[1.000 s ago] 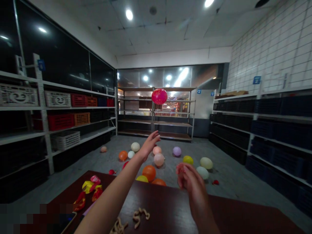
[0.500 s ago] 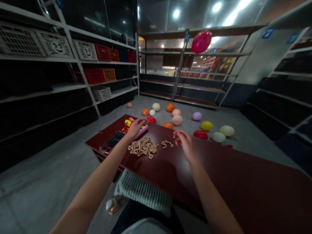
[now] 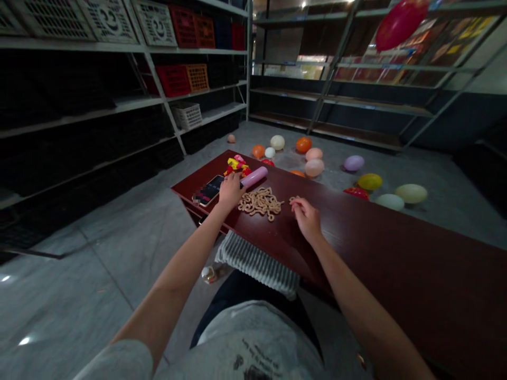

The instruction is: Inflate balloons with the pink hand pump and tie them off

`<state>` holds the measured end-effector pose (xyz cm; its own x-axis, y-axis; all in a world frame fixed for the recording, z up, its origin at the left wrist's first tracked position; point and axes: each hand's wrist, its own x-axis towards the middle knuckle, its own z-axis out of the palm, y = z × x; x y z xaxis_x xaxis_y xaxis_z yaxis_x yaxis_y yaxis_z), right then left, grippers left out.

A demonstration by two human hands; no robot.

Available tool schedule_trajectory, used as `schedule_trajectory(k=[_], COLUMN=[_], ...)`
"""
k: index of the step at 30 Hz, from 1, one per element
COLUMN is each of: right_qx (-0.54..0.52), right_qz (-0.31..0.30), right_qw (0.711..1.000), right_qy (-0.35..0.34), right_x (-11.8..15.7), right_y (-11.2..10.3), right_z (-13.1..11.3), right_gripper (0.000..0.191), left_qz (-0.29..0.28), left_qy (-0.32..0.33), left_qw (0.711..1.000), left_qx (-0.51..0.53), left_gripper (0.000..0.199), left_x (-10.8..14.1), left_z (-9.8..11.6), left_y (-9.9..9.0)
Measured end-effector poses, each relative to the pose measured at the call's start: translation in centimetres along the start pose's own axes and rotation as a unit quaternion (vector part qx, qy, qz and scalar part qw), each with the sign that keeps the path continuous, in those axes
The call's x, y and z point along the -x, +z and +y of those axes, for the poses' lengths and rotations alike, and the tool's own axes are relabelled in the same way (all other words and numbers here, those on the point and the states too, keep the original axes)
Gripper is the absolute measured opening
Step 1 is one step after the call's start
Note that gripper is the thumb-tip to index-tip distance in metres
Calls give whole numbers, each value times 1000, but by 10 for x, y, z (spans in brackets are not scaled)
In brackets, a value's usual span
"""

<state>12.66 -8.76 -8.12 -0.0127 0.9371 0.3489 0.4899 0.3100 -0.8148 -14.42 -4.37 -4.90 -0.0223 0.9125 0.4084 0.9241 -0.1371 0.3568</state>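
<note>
My left hand [image 3: 231,189] lies over the table between a dark-screened phone [image 3: 214,189] and a pinkish-purple tube [image 3: 255,178], its fingers stretched forward and partly hidden. Beyond them lie crumpled yellow, red and pink pieces [image 3: 236,163]. To the right of the tube is a heap of beige, rope-like curls [image 3: 261,202]. My right hand [image 3: 307,217] is at the tabletop right of the heap, with bent fingers closed over a small beige curl [image 3: 293,199]; most of that piece is covered.
The dark red table [image 3: 380,253] stretches away to the right. Several balloons lie on the floor behind it, including a purple one [image 3: 354,163]. A red balloon [image 3: 402,24] is in the air at upper right. Shelves with crates [image 3: 172,79] line the left.
The view has tilted down and turned left. My left hand has come back from the tube toward the phone. My right hand has moved left onto the small beige pieces. The red balloon has drifted right.
</note>
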Motion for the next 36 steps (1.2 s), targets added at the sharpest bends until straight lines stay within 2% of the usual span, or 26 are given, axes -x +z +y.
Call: schedule_trajectory(k=[3, 6, 10, 12, 14, 18, 21, 24, 26, 28, 31, 33, 34, 36], right_qx=[32, 65, 94, 113, 161, 284, 330, 334, 326, 316, 280, 238, 212, 155], right_qz=[3, 9, 18, 28, 57, 108, 101, 94, 98, 118, 148, 155, 156, 152], right_qw=[999, 996, 992, 987, 974, 926, 911, 914, 922, 930, 945, 958, 964, 976], right_qy=[-32, -57, -85, -109, -151, -225, -227, -209, -187, -149, -84, -46, -28, 10], right_x=[2, 3, 2, 1, 0, 0, -1, -3, -5, -6, -7, -8, -8, -9], right_y=[-1, -3, -3, -3, -5, -11, -16, -20, -22, -23, -24, -24, -24, -24], right_z=[-1, -2, -5, -8, -13, -20, -18, -10, -6, -3, -2, -2, -3, -4], right_gripper=[25, 24, 24, 23, 29, 54, 62, 58, 53, 52, 55, 57, 58, 60], left_qz=[-41, -60, -20, 2, -6, -82, -124, -142, -129, -72, 65, 129, 136, 98], left_qy=[-11, -9, 33, 80, 153, 296, 373, 402, 392, 352, 222, 115, 61, -45], left_qw=[998, 997, 999, 997, 988, 945, 907, 884, 886, 907, 951, 967, 973, 986], left_qx=[-50, -54, -14, 9, 38, 107, 151, 189, 209, 218, 205, 188, 174, 131], left_gripper=[51, 49, 52, 51, 48, 42, 43, 45, 43, 40, 34, 32, 32, 28], left_x=[-8, -12, -10, -8, -4, 7, 12, 12, 10, 5, -12, -27, -35, -48], left_z=[5, 8, 15, 24, 37, 65, 78, 83, 81, 75, 61, 48, 41, 28], left_y=[1, 1, -3, -9, -14, -18, -15, -12, -11, -7, 6, 19, 26, 41])
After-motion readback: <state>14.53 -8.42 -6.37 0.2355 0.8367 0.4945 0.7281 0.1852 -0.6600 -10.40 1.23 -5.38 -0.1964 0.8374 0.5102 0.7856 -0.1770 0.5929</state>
